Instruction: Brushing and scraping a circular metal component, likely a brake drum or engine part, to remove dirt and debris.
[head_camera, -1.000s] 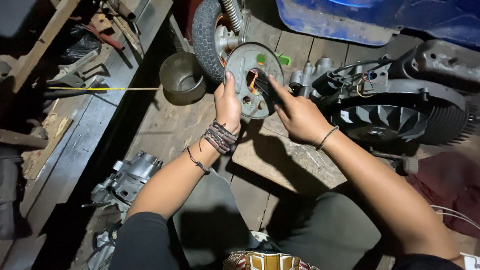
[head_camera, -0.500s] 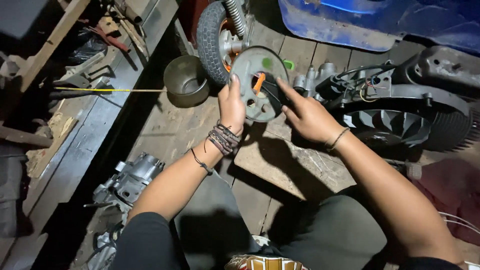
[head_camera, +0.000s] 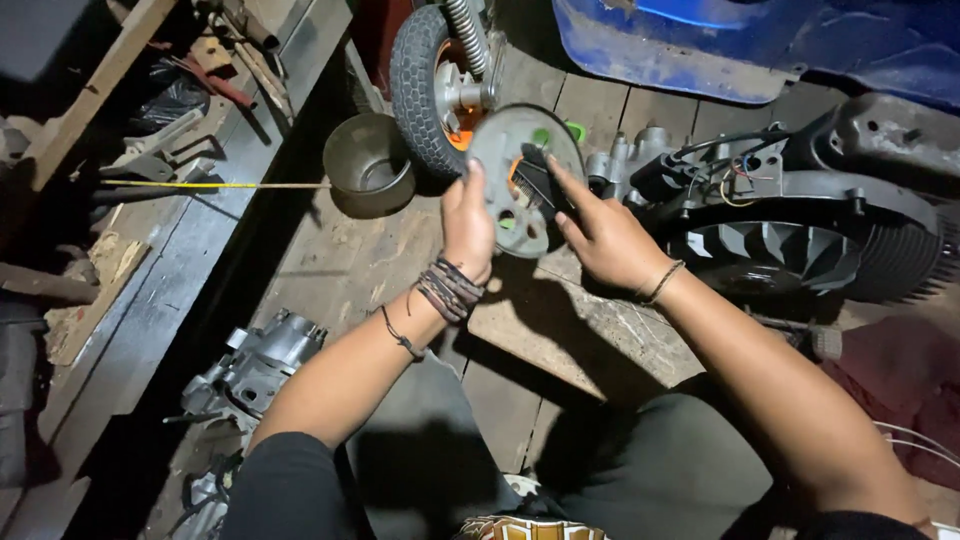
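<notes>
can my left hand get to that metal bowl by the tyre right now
Probably not straight away: the left hand is gripping the round metal plate. The metal bowl sits just beyond it on bare boards beside the tyre, nothing between.

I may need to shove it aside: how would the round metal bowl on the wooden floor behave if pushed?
The round metal bowl looks rigid, so it would probably slide rather than flex. It sits upright on its base on the plank floor, so it is unlikely to roll. It seems empty, hence probably light.
</notes>
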